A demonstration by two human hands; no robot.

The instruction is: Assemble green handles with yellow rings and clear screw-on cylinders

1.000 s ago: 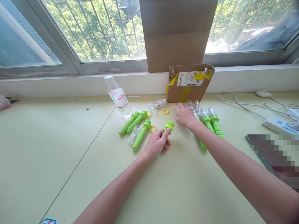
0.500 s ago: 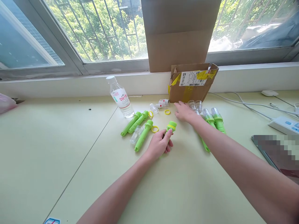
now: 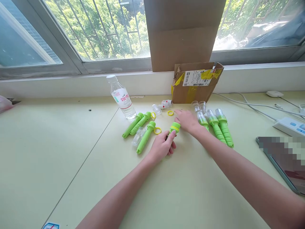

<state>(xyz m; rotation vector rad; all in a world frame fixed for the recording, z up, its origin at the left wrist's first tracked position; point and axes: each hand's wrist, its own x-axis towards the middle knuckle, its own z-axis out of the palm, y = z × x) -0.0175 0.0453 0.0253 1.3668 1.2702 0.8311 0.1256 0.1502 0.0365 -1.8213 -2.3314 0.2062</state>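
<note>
My left hand (image 3: 164,143) is closed around a green plastic torch handle (image 3: 175,127), its threaded top facing up with a yellow ring round it. Just beyond that top is my right hand (image 3: 187,120), fingers curled and pointing left; whatever may be between them is hidden. A loose yellow ring (image 3: 170,113) lies by its fingertips. Small white parts with red dots (image 3: 166,102) rest behind it, beside a clear plastic piece (image 3: 156,109). To the left are several green handles (image 3: 145,137), a clear ribbed cover (image 3: 138,136) and two more yellow rings (image 3: 157,130).
Green handles with clear covers (image 3: 221,127) lie to the right, near loose clear covers (image 3: 202,106). A water bottle (image 3: 122,100) stands at back left, a cardboard box (image 3: 190,93) by the window. A phone (image 3: 281,162), power strip (image 3: 290,125) and cables (image 3: 257,103) occupy the right side.
My right hand has drawn back from near the box, towards me and the handle, with its fingers more curled. My left hand keeps its hold almost in place.
</note>
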